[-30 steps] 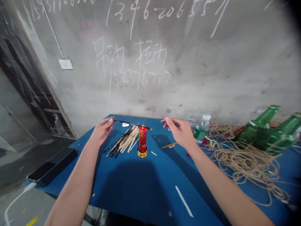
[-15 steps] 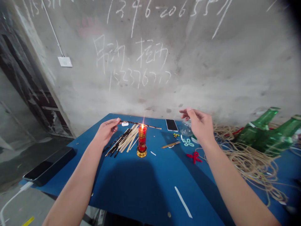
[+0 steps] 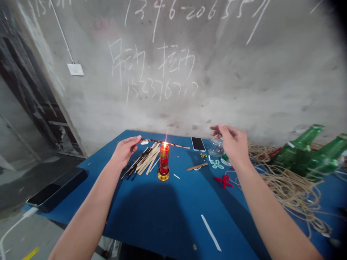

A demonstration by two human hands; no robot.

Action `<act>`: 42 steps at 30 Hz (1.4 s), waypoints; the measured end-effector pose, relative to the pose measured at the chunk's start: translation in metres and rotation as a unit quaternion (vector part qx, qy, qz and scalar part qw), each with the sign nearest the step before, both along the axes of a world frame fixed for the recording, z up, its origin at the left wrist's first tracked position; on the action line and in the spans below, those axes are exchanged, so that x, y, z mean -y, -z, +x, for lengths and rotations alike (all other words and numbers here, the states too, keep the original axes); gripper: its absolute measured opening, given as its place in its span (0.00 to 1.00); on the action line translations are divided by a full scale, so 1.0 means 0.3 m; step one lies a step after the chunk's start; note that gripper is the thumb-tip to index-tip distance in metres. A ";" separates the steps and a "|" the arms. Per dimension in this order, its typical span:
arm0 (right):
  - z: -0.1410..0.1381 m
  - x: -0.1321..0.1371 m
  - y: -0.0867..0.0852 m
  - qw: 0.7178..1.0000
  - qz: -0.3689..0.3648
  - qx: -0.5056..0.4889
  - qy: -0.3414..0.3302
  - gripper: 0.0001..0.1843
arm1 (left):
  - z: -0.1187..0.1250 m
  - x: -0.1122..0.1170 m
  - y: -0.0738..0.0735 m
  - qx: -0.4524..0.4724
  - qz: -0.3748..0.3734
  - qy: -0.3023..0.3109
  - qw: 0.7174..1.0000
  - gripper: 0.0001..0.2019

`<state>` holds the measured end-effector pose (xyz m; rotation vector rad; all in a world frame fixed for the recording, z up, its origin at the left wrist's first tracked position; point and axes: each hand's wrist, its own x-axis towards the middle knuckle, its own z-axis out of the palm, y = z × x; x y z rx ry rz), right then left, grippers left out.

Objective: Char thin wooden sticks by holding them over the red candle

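From where I'm standing, the left hand (image 3: pixel 124 151) pinches a thin dark strip (image 3: pixel 176 145) by one end, holding it across the flame of a red candle (image 3: pixel 164 159). Beside the candle, a pile of wooden sticks (image 3: pixel 143 162) lies on the blue table (image 3: pixel 151 216). The right hand (image 3: pixel 233 142) hangs open just above a glass jar (image 3: pixel 215 147), near a phone (image 3: pixel 198 143); tangled twine (image 3: pixel 292 191) and green bottles (image 3: pixel 303 153) sit farther right.

Head-worn view, looking forward and down
Close above the blue surface (image 3: pixel 230 224), concrete wall (image 3: pixel 230 79) filling the upper frame, left forearm (image 3: pixel 84 216) and right forearm (image 3: pixel 279 224) entering from the bottom edge.
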<state>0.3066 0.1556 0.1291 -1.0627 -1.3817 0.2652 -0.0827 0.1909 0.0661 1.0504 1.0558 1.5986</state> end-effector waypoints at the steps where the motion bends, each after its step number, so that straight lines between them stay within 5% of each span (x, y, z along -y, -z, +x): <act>1: -0.002 0.000 0.000 1.000 -0.001 -0.002 -0.001 0.23 | 0.001 0.000 -0.001 0.001 0.000 -0.001 1.000 0.17; 42: -0.010 -0.007 0.005 1.000 -0.004 -0.017 -0.018 0.21 | -0.083 -0.015 0.010 0.028 0.053 0.012 0.998 0.21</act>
